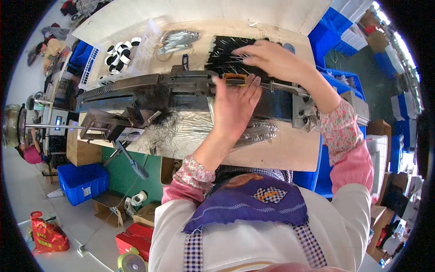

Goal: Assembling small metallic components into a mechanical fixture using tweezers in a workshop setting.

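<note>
My left hand (235, 106) lies against the long metal machine (190, 84), fingers stretched out toward a yellow-edged part (235, 79) and the thumb spread away. No object shows in it. My right hand (272, 59) reaches over a dark pile of black bristle pieces with thin metal stems (222, 50), fingers extended and apart. Whether its fingertips touch the pile I cannot tell. Thin silvery metal pins (195, 129) lie on the wooden table (290, 149) near my left wrist, some behind it. Another bundle of metal pins (179, 41) rests at the far side.
A white plastic basket (149, 38) with black-and-white rolls stands at the far left. Loose black bristles (156, 118) litter the machine's left part. A metal bracket on a rod (97, 124) juts out leftward. Blue crates (326, 31) stand right of the table.
</note>
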Motion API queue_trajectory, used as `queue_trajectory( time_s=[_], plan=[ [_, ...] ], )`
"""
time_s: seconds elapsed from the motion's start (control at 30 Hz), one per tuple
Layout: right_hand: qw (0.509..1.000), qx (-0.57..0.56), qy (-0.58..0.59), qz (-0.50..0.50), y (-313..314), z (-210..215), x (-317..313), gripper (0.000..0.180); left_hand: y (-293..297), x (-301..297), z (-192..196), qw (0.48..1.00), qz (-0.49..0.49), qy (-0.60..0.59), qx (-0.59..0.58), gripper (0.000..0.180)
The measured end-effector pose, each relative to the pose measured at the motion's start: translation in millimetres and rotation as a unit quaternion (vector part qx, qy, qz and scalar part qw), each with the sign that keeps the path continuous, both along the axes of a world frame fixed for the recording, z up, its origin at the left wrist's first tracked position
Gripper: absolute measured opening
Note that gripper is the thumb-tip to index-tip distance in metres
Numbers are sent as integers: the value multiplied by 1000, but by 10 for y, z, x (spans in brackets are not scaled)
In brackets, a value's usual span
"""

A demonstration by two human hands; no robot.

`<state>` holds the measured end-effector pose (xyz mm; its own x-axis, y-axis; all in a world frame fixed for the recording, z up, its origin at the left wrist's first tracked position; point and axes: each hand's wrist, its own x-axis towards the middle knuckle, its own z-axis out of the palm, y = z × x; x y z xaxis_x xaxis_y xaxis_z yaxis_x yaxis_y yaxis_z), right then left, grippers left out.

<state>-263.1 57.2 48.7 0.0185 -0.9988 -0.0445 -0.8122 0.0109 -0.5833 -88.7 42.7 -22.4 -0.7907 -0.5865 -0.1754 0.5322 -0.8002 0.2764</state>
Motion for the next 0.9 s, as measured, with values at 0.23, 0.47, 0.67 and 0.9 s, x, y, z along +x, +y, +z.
queue_trajectory(
  time_s=[0.23,0.47,0.67,0.9],
  plan=[
    [953,-278,89,87,336,-215,559,39,-58,204,49,999,-6,25,23,75],
    [977,-197,74,-26,244,-133,296,17,-33,272,25,999,20,12,-26,69],
    [960,-256,116,17,172,-156,376,20,-28,237,52,999,44,7,-30,65],
    [950,-273,147,24,203,-167,344,22,-137,228,-24,999,11,31,-35,60]
  ],
)
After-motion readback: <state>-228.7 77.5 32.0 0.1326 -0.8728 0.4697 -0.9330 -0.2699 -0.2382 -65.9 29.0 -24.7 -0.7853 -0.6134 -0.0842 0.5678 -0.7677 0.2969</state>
